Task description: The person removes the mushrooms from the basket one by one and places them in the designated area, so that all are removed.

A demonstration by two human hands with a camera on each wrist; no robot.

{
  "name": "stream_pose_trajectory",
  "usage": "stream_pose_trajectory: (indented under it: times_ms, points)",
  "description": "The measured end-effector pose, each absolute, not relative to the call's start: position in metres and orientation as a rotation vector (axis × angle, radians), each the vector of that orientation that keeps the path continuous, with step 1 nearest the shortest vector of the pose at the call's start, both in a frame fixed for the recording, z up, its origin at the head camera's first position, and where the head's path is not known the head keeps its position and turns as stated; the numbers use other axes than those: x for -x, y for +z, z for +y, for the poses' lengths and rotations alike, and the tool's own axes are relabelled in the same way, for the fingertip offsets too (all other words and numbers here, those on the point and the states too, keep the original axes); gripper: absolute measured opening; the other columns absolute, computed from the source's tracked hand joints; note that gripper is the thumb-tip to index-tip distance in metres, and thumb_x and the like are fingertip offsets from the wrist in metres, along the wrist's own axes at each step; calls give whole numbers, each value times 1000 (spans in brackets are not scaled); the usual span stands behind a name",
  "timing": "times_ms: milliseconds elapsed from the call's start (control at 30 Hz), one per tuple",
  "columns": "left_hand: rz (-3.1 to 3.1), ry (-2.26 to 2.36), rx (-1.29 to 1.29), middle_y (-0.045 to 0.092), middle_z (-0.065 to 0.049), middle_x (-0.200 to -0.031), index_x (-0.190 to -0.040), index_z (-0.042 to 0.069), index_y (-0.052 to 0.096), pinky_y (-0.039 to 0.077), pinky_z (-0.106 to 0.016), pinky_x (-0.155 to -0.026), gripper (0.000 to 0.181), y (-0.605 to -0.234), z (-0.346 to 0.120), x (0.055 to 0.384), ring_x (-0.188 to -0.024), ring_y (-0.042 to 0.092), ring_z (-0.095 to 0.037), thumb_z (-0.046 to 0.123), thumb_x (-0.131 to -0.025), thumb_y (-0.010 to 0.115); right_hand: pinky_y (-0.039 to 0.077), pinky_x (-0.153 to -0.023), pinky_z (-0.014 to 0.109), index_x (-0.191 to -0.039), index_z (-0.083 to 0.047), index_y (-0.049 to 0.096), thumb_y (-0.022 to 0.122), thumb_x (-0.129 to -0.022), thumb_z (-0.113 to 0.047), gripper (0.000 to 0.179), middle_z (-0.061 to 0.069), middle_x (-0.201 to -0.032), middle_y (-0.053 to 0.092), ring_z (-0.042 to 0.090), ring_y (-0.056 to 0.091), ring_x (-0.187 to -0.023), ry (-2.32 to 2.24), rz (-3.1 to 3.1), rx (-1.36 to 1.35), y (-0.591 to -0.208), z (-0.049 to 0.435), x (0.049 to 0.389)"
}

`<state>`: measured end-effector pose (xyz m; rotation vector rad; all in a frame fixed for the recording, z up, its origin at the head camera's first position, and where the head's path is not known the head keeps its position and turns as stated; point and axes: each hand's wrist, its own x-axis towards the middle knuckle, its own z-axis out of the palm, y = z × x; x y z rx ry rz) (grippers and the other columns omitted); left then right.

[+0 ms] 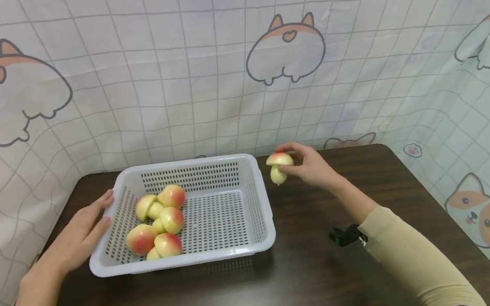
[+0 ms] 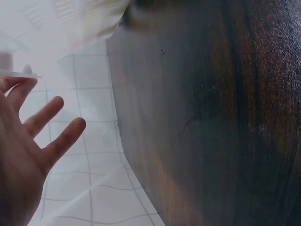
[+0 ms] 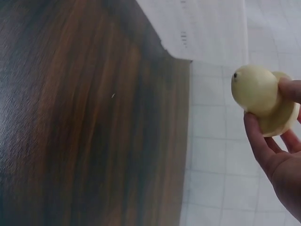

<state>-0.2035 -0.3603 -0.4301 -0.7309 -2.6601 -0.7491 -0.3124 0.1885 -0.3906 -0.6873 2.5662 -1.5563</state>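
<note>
Nearest the lens, your right hand [image 3: 277,155] pinched a toy mushroom [image 3: 257,96] by its cap, fingertips curled round the rim, stem foremost, held above the bench [image 1: 315,247] just right of the white basket [image 1: 259,208]. Your left hand [image 1: 75,237] lay flat, fingers spread against the basket's left wall. Judged best: keep that pinch light and the basket steadied. Several mushrooms [image 1: 160,222] lay inside.
</note>
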Motion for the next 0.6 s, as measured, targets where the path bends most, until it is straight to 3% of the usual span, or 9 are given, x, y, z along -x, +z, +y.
stream_pose_trajectory:
  times_ms: [133,367,467,600]
  points:
    - [-2673,-774,732,38,-23,-159,-146,-9,46,11,-7,-106,47,-430,-360,204,-138,41,-47,13,-105,53,47,-91,43,-138,-4,59,75,-96,-15,46,11,-134,63,29,55,-124,-1510,2575,667,-396,195,315]
    - [-2664,-816,727,37,-20,-161,-148,-7,45,15,-6,-105,48,-434,-363,202,-145,32,-11,12,-105,55,48,-88,43,-138,5,56,71,-97,-4,45,24,-134,61,39,56,-123,-1450,2589,644,-405,201,313]
    - [-2657,-832,728,36,-20,-161,-149,-6,44,14,-6,-105,48,-435,-363,201,-146,31,-14,12,-105,54,48,-88,44,-138,5,57,71,-96,-4,45,25,-135,60,42,54,-125,-1443,2584,628,-412,205,315]
    - [-2648,-863,721,34,-21,-162,-149,-7,43,13,-8,-106,49,-436,-362,201,-145,33,-32,12,-105,52,47,-91,44,-138,0,59,74,-95,-8,46,20,-134,62,39,54,-128,-1431,2599,610,-424,210,322]
